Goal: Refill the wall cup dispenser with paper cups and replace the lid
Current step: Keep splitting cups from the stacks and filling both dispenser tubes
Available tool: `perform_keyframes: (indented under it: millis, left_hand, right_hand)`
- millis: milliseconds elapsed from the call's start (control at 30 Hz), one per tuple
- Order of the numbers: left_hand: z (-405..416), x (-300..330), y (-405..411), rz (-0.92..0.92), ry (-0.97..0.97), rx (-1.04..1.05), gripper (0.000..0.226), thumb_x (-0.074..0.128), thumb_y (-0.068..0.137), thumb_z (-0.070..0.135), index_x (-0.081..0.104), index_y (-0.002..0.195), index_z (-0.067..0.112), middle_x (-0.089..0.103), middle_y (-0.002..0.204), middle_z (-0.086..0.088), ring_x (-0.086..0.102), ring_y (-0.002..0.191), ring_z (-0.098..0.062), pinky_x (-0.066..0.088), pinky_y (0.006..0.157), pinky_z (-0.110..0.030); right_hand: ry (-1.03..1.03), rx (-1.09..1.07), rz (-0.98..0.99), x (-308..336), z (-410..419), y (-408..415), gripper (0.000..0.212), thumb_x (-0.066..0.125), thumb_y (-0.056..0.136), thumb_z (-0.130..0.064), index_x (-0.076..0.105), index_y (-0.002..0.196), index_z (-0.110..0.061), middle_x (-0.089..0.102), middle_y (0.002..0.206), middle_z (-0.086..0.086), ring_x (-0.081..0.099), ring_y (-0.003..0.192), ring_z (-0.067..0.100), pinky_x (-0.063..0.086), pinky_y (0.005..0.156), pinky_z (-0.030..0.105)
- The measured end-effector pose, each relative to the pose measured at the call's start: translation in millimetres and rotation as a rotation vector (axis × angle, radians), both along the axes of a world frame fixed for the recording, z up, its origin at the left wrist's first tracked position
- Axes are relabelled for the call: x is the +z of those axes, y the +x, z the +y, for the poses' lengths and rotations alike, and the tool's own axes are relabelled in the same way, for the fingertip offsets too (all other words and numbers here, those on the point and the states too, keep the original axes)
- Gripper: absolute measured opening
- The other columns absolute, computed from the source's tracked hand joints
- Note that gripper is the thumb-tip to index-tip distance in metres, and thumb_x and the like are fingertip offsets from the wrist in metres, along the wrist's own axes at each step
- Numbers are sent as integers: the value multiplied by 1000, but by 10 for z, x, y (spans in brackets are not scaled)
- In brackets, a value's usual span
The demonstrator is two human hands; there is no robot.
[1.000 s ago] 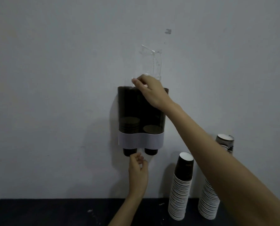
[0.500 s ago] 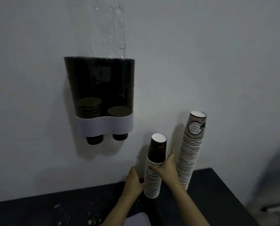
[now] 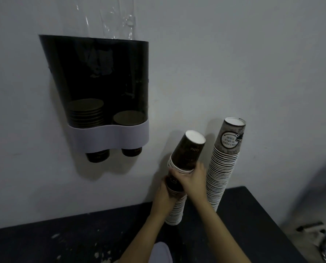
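Observation:
A dark two-tube cup dispenser [image 3: 99, 78] with a white band hangs on the wall at the left, its clear lid [image 3: 118, 18] flipped up above it. A few cups sit low inside each tube. On the black table, a short stack of upside-down dark paper cups [image 3: 177, 207] stands near the wall. My left hand [image 3: 163, 196] grips that stack. My right hand [image 3: 192, 178] holds a small batch of cups [image 3: 188, 150], tilted and pulled partly off the stack's top.
A taller stack of printed paper cups [image 3: 225, 168] stands right beside my right hand against the wall. The black table [image 3: 63, 242] ends at its right edge [image 3: 268, 211], with floor and a blurred object beyond. A pale object [image 3: 162, 253] lies near the bottom edge.
A second ago my right hand was at the dispenser top and my left below it. Both hands dropped to the short cup stack; now the top batch is tilted and lifted off.

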State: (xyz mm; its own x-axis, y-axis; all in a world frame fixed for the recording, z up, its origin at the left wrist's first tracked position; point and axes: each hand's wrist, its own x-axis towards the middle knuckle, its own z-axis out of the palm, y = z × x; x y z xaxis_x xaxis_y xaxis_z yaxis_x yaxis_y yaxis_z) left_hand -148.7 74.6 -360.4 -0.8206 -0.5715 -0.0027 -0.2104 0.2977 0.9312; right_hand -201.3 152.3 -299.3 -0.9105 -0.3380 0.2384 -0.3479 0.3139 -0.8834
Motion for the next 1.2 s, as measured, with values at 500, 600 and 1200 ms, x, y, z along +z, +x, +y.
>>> perform_keyframes:
  millis: [500, 600, 1200]
  left_hand:
    - [468, 1670, 689, 683, 279, 240, 36, 31, 98, 25, 42, 132, 22, 49, 133, 0, 46, 125, -16, 41, 105, -32]
    - [499, 1787, 852, 709, 351, 222, 36, 25, 99, 26, 44, 129, 21, 51, 131, -2, 50, 119, -18, 43, 98, -31]
    - [-139, 1712, 1709, 740, 463, 551, 16, 30, 98, 20, 40, 109, 14, 49, 112, -9, 47, 105, -22, 36, 94, -37]
  right_hand:
    - [626, 189, 282, 1678, 717, 486, 75, 77, 62, -44, 42, 119, -8, 52, 116, 10, 51, 106, 26, 47, 84, 36]
    - [285, 255, 188, 1931, 725, 630, 72, 80, 65, -32, 40, 122, -13, 53, 112, 4, 53, 100, 19, 48, 81, 32]
    - [43, 374, 531, 3353, -1370, 1219, 71, 63, 80, -39, 30, 135, -11, 47, 129, 24, 45, 121, 39, 41, 98, 41]
